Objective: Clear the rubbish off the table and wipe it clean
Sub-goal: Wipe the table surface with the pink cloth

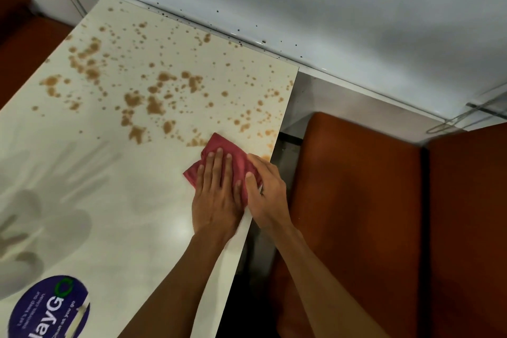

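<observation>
Currently I am looking down through the head camera at both hands gathered on the red cloth (222, 145), which is lying on the pale table (109, 173) hard against its right-hand rim. The left hand (216, 200) is pressing down flat on the cloth, fingers straight and close together, gripping nothing. The right hand (267, 195) is sitting at the rim itself, laying its thumb and forefinger on the cloth's right side while its other fingers are dropping out of sight past the edge, so I cannot tell whether it is pinching the fabric or only steadying it. What I am weighing is where the work lies from here: the brown splashes (153, 104) are spreading ahead of the hands and off to the left, toward the far end by the white wall (329, 8). They form a broad band whose long run is crossing the table from rim to rim. The nearest spots are touching the cloth's far corner, and one is showing just beside the right forefinger. The densest patches are sitting well apart from it, up and to the left. I am judging the left hand the better placed, being wholly on the tabletop, to push forward and then sweep leftward. Nearer me a round purple sticker (49, 307) is showing, and an orange seat (356, 200) is standing beside the table on the right.
</observation>
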The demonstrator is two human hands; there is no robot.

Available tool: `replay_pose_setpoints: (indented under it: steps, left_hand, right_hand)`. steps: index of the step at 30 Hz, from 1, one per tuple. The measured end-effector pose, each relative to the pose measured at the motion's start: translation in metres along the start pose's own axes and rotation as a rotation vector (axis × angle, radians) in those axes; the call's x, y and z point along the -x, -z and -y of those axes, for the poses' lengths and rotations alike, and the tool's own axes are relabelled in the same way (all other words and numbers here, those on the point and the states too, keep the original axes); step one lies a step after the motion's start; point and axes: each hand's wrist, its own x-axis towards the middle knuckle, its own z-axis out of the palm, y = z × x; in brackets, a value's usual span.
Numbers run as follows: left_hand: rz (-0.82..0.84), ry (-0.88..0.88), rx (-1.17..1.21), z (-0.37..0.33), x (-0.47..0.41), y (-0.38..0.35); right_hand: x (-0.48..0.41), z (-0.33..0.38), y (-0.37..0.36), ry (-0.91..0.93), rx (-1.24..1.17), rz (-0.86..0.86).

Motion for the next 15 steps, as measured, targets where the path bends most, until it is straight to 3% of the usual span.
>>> replay_pose_setpoints:
  steps: [3, 7, 15]
  left_hand:
    - [-0.002, 0.008, 0.013, 0.027, 0.022, 0.01]
    - [-0.03, 0.167, 0.026, 0.058, 0.029, 0.028]
    - [-0.107, 0.418, 0.075, 0.038, -0.027, 0.025]
  right_hand:
    - [-0.009, 0.005, -0.008, 0.029, 0.047, 0.017]
    - [-0.008, 0.007, -0.023, 0.103, 0.083, 0.002]
    - [0.001, -0.006, -0.055, 0.214, 0.242, -0.137]
